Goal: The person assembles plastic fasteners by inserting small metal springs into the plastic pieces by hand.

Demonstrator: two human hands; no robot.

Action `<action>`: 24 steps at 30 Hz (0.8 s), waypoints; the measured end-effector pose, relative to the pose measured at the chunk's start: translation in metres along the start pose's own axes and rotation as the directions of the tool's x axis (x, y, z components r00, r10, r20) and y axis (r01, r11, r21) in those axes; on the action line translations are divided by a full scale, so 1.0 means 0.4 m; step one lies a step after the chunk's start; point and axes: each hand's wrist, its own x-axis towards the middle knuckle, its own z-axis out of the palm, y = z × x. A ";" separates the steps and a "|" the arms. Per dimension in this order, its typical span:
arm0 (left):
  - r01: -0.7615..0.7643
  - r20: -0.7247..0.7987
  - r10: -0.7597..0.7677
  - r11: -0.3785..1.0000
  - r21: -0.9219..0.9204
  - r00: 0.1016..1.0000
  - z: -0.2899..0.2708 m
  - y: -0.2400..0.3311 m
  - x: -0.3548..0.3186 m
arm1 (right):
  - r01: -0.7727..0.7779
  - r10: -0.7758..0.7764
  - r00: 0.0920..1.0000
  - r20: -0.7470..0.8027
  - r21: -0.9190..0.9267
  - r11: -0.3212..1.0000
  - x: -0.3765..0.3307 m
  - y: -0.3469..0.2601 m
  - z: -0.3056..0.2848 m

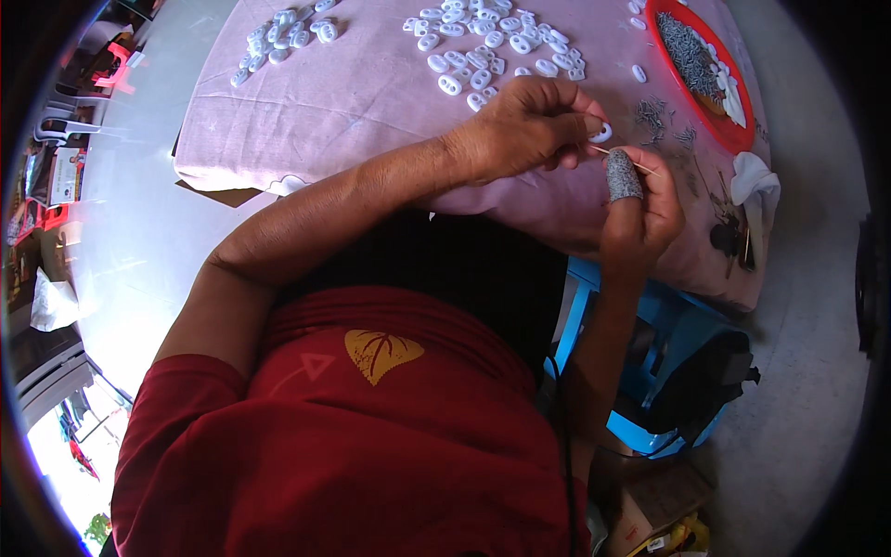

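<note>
White oval piece (601, 132), a small plastic link with holes through it, sat pinched between the fingertips of my left hand (529, 125) just above the near edge of the pink cloth (353, 102), held there so its opening faced the other hand. My left hand was closed narrowly around it, thumb and forefinger doing the gripping while the other fingers curled in underneath. My right hand (645, 209) was closed too, gripping a thin pale stick (624, 158) whose tip met the piece; a grey knitted finger cot (623, 176) covered one finger, seemingly to guard it where the stick and small metal parts pressed. Both hands worked close together over the cloth's edge, right in front of my body, where the head camera looked straight down on them.

More white oval pieces lay scattered in a loose heap (483, 51) just beyond my left hand, with a second, smaller cluster (283, 37) well apart to the left, both within easy reach. A red tray (738, 130) at the right held a pile of small grey metal pins, and loose pins (654, 116) were strewn on the cloth between tray and hands, near the working point. A white rag (756, 181) lay bunched beside the tray. A blue plastic stool (668, 371) stood below the table edge at my right.
</note>
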 end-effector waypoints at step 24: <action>0.096 -0.020 -0.095 0.950 0.297 0.995 0.018 0.045 0.067 | 0.006 0.031 0.998 0.046 -0.633 0.774 0.011 -0.016 -0.115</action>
